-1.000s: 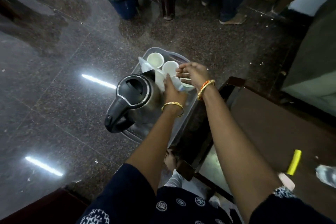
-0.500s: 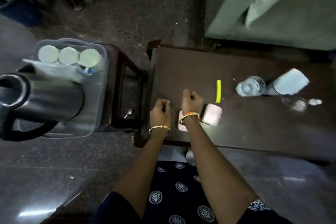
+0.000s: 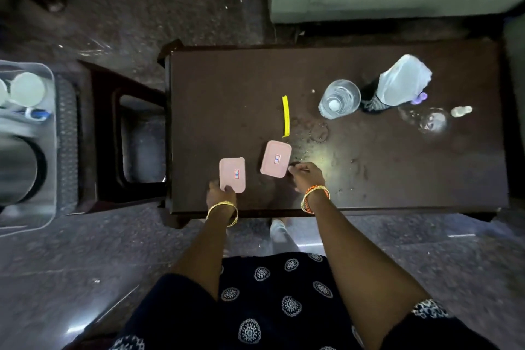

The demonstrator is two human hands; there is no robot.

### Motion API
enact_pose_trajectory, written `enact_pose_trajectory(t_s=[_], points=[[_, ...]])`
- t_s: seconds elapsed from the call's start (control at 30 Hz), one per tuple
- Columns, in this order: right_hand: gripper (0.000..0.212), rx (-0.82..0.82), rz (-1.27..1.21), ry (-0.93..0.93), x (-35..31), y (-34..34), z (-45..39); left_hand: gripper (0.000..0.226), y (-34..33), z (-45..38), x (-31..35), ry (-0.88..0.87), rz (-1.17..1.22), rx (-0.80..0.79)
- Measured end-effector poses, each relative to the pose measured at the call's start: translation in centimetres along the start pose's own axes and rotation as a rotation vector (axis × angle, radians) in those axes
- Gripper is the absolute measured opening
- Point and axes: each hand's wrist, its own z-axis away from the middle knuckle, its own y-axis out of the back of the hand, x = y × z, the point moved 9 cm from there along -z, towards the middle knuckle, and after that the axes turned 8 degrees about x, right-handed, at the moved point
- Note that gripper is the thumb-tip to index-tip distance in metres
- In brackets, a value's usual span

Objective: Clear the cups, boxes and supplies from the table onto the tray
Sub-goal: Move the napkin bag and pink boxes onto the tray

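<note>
A: How many pink boxes are there?

B: Two; the left pink box lies near the front edge of the dark surface; the right pink box lies just beside it, turned a little; each has one small sticker on its lid.

A: What are the hands doing?

B: The left hand holds the near end of the left pink box, thumb on the lid; the right hand is at the near corner of the right pink box; its fingers are curled, but I cannot tell if they grip the box or only touch it.

A: What else is on the surface?

B: One yellow stick behind the boxes; one clear glass to the right; one dark bottle with a white bag on top just beside the glass; some wet spots too.

A: Where is the tray?

B: The grey tray sits on a stool far to the left, apart from the surface; I count two white cups at its back end, one cut off by the edge, and one kettle in it.
</note>
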Motion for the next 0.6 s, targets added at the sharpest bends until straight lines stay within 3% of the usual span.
enact_pose_trajectory(t_s=[0.1,0.2,0.27,0.33,0.43,0.6], points=[[0.028,-0.066,-0.004,0.028,-0.9,-1.1,-0.4,0.033,-0.7,-0.7,0.7,-0.010,-0.021,0.022],[0.006,-0.090,-0.014,0.031,-1.3,-2.0,-0.6,0.031,-1.4,-1.2,1.0,0.007,-0.046,0.024],[0.025,-0.078,-0.033,0.014,-1.0,-2.2,-1.0,0.028,-1.6,-1.4,0.9,0.028,-0.001,0.023],[0.030,-0.052,-0.045,0.003,-0.6,-1.9,-1.1,0.025,-1.7,-1.3,0.8,0.061,0.071,0.011],[0.015,0.016,-0.061,-0.061,-0.3,-1.2,-0.6,0.021,-1.2,-1.3,0.4,0.056,0.116,-0.002],[0.013,-0.008,-0.074,-0.088,-0.6,-3.3,-0.2,0.021,-0.5,-2.5,-0.5,0.025,0.109,-0.031]])
